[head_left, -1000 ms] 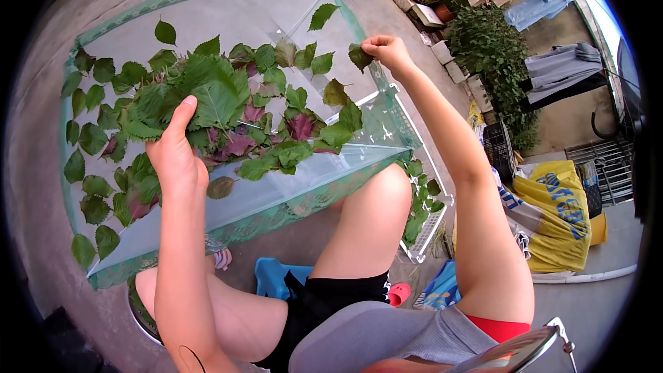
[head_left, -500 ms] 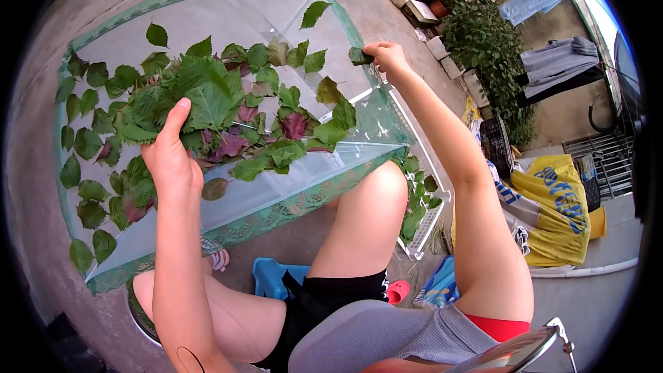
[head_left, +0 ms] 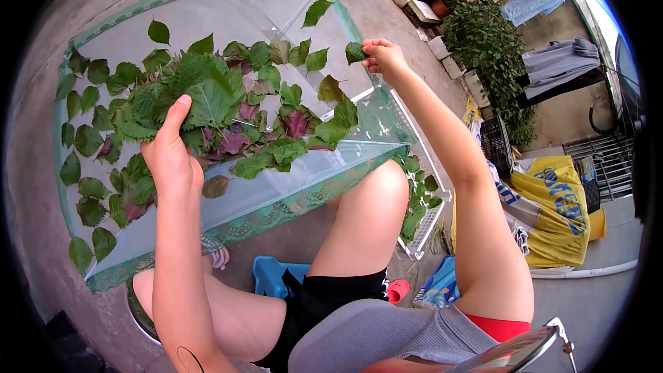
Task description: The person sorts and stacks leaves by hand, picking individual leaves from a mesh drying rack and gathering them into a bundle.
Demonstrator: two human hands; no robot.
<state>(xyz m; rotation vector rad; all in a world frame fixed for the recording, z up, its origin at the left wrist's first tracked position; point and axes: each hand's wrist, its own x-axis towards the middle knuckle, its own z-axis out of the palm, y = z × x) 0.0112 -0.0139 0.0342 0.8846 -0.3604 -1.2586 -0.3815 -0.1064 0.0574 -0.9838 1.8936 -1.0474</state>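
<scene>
At one o'clock, the right hand [head_left: 382,57] pinches a single leaf [head_left: 355,52] by the edge of the net [head_left: 207,12]; a slip could drop it outside. At nine, the left hand [head_left: 173,155] clasps a bundle of leaves [head_left: 197,90], towards ten, under its thumb; a slack grip could spill them.

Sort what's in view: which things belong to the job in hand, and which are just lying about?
In the job: left hand, leaf bundle it holds, right hand, single leaf it pinches, loose leaves, green-edged mesh.

Lying about, apparently: yellow bag, red shoe, black crate, hanging clothes.
</scene>
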